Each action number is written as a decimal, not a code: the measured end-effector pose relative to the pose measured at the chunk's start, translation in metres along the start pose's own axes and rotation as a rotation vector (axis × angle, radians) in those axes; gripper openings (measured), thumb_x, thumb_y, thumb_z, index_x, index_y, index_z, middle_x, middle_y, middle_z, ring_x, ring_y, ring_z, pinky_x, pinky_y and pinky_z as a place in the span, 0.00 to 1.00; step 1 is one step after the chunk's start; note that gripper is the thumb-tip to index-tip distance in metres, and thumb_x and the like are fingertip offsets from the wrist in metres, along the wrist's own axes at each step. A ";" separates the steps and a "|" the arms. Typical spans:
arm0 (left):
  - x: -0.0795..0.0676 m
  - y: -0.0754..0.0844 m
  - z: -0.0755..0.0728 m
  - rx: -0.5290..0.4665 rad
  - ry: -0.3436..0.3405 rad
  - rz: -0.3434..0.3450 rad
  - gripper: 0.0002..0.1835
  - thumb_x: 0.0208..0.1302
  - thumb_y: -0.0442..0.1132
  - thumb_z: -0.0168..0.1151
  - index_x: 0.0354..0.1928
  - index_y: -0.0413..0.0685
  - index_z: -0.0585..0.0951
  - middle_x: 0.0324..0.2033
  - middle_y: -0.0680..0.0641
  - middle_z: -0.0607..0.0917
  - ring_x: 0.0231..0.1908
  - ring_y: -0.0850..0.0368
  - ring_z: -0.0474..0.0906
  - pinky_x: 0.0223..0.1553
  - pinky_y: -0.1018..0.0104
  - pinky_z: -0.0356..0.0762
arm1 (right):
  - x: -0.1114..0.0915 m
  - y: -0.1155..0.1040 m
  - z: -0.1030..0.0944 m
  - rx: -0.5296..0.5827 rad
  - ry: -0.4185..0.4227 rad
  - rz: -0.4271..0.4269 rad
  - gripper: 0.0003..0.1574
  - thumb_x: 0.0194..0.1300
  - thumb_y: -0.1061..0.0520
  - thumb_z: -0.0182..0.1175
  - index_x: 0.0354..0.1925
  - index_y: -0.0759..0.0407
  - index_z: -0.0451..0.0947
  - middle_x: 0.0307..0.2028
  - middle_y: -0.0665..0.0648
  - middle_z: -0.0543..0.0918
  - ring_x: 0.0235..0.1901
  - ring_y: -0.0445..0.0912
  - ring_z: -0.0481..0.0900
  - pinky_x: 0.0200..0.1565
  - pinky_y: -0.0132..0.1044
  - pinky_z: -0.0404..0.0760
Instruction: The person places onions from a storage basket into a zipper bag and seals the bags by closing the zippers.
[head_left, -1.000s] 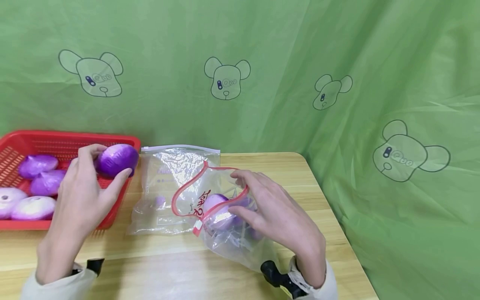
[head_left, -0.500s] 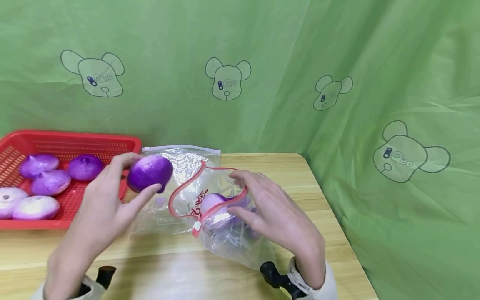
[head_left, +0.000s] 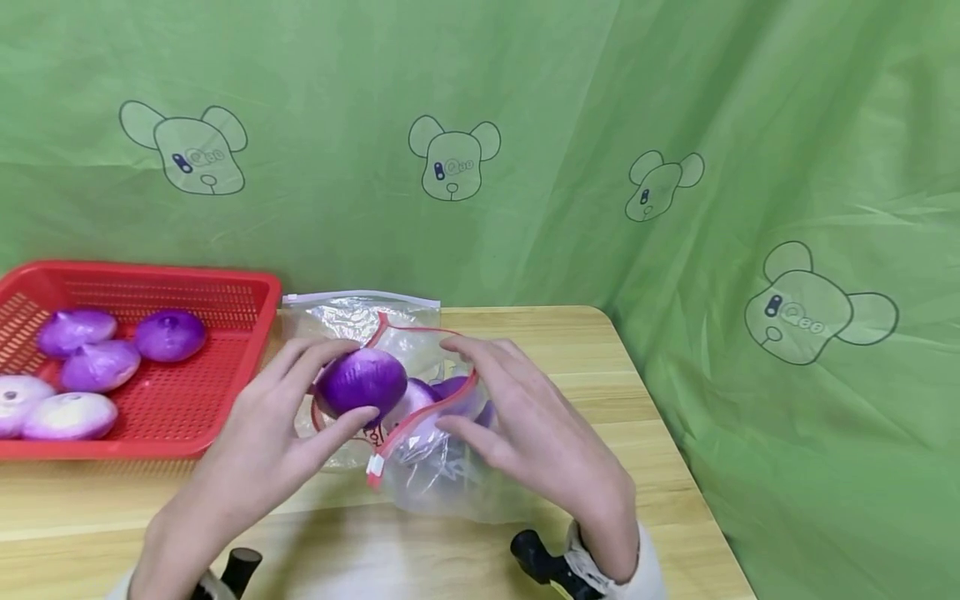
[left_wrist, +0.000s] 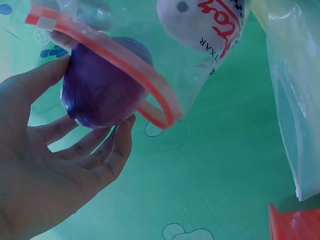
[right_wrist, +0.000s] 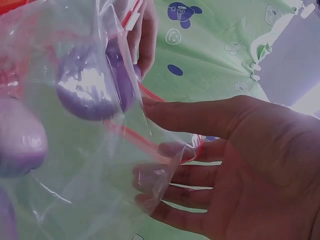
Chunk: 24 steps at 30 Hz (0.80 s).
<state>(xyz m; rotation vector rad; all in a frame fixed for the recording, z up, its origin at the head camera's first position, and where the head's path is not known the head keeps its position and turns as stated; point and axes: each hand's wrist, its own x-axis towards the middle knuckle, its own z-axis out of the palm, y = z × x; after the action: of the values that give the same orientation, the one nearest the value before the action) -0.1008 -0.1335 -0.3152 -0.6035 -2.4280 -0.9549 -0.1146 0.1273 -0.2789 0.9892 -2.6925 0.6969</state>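
My left hand (head_left: 258, 442) grips a purple onion (head_left: 363, 382) between thumb and fingers, right at the mouth of a clear zip bag (head_left: 450, 492) with a red rim. In the left wrist view the onion (left_wrist: 102, 90) is partly behind the rim, with the fingers curled beneath it. My right hand (head_left: 551, 446) holds the bag's mouth apart on its right side, thumb and fingers spread along the rim. Through the plastic in the right wrist view, several of its fingertips (right_wrist: 150, 175) show. More purple onions (head_left: 453, 387) lie inside the bag.
A red slotted basket (head_left: 262, 342) at the left holds several onions (head_left: 171, 335). Behind the red-rimmed bag, a second clear zip bag (head_left: 322, 315) with a pale top strip lies flat on the wooden table (head_left: 592, 350). A green curtain (head_left: 337, 225) hangs behind and at the right.
My left hand has carried the onion rightward out of the basket to the bag's mouth. The bag and my right hand have shifted slightly left.
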 end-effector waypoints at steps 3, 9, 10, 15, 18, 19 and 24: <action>-0.001 0.000 0.001 -0.011 -0.017 -0.011 0.32 0.55 0.48 0.76 0.62 0.54 0.75 0.50 0.56 0.81 0.47 0.63 0.77 0.42 0.60 0.80 | 0.001 -0.002 0.001 0.007 -0.006 -0.011 0.49 0.63 0.47 0.69 0.75 0.50 0.58 0.68 0.50 0.70 0.65 0.42 0.68 0.63 0.43 0.73; 0.000 0.001 0.004 -0.086 -0.091 -0.014 0.28 0.53 0.48 0.78 0.54 0.55 0.76 0.44 0.59 0.82 0.40 0.66 0.76 0.36 0.66 0.78 | 0.002 -0.003 0.003 0.028 -0.002 -0.038 0.51 0.62 0.49 0.70 0.76 0.50 0.56 0.71 0.48 0.66 0.68 0.42 0.65 0.67 0.42 0.69; 0.000 0.002 0.005 -0.096 -0.105 0.005 0.26 0.54 0.47 0.77 0.53 0.54 0.76 0.43 0.60 0.82 0.40 0.66 0.76 0.36 0.67 0.79 | 0.002 -0.003 0.004 0.029 -0.001 -0.040 0.51 0.62 0.49 0.70 0.76 0.50 0.56 0.71 0.49 0.66 0.68 0.42 0.65 0.67 0.42 0.68; -0.002 0.002 0.007 -0.178 -0.174 0.103 0.10 0.66 0.40 0.67 0.48 0.55 0.82 0.41 0.60 0.84 0.37 0.67 0.80 0.31 0.75 0.80 | 0.003 -0.004 0.005 0.030 0.003 -0.048 0.50 0.63 0.49 0.70 0.76 0.51 0.56 0.71 0.49 0.66 0.69 0.43 0.64 0.68 0.42 0.67; -0.003 0.002 0.007 -0.206 -0.205 0.129 0.07 0.69 0.36 0.63 0.45 0.56 0.85 0.41 0.61 0.86 0.36 0.67 0.83 0.31 0.79 0.80 | 0.002 -0.005 0.005 0.031 0.013 -0.051 0.50 0.63 0.49 0.69 0.76 0.51 0.55 0.71 0.50 0.66 0.69 0.43 0.64 0.68 0.43 0.67; -0.004 0.001 0.007 -0.200 -0.207 0.134 0.08 0.69 0.35 0.62 0.44 0.55 0.86 0.40 0.61 0.86 0.36 0.67 0.83 0.32 0.78 0.80 | 0.002 -0.005 0.005 0.031 0.018 -0.054 0.50 0.63 0.49 0.70 0.76 0.51 0.56 0.72 0.50 0.65 0.69 0.43 0.64 0.68 0.43 0.67; -0.006 0.000 0.006 -0.159 -0.206 0.122 0.08 0.68 0.34 0.64 0.44 0.53 0.86 0.40 0.59 0.87 0.39 0.68 0.83 0.34 0.76 0.82 | 0.003 -0.005 0.005 0.027 0.030 -0.061 0.51 0.62 0.50 0.70 0.75 0.52 0.56 0.72 0.49 0.65 0.69 0.43 0.63 0.68 0.43 0.68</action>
<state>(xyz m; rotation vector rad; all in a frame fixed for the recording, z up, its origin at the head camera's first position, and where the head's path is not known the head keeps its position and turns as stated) -0.0979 -0.1308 -0.3225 -0.9377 -2.4725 -1.0888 -0.1136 0.1197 -0.2799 1.0546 -2.6219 0.7322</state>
